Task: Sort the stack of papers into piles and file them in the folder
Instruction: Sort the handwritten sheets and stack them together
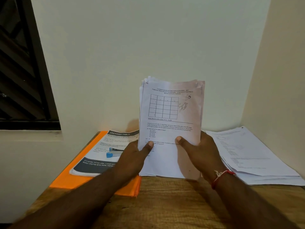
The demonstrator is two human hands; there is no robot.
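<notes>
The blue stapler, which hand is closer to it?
Left. The left hand grips the paper stack by its left edge, just beside the stapler. The right hand grips the opposite edge, farther away.

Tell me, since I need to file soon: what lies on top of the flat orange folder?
A printed sheet headed DRESSING TABLE lies on the orange folder, with a small blue stapler on it. The left hand hides the folder's right part.

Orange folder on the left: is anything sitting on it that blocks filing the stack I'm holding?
Yes. A printed sheet headed DRESSING TABLE lies on the orange folder, with a blue stapler on top. Both would likely need moving before the held stack goes in.
</notes>
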